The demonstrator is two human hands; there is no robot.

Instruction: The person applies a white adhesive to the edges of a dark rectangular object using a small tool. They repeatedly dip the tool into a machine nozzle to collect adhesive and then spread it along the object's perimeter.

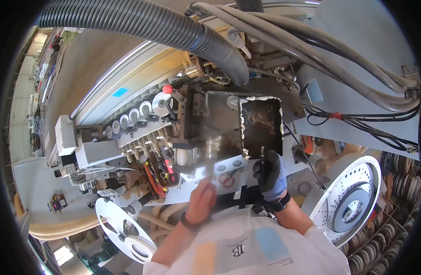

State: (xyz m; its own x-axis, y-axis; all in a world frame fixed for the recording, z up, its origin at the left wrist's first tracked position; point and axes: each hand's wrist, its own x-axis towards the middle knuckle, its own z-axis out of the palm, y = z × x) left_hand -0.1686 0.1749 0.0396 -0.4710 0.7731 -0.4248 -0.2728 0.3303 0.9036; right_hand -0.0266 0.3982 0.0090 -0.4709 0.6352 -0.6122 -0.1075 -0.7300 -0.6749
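My left hand point(202, 200), bare with a dark band at the wrist, is smeared by motion over the front of the machine. Above its fingers a blurred metallic shape point(212, 147) shows, and I cannot tell whether the hand holds it. My right hand point(271, 178) wears a blue-and-black glove, its fingers curled at the near edge of a dark rectangular pot point(263, 121). What lies in those fingers, if anything, is hidden. Whitish, crusted residue lines the pot's rim, and its inside is brown and black. Red-handled scissors point(226, 180) lie on a pale panel between my hands.
A thick grey corrugated hose point(141, 20) arches overhead; cables point(311, 50) hang at right. White reels stand at lower left point(123, 229) and right point(348, 201). A red-knobbed lever point(167, 89) rises left of the pot. Hand tools point(155, 178) sit below it.
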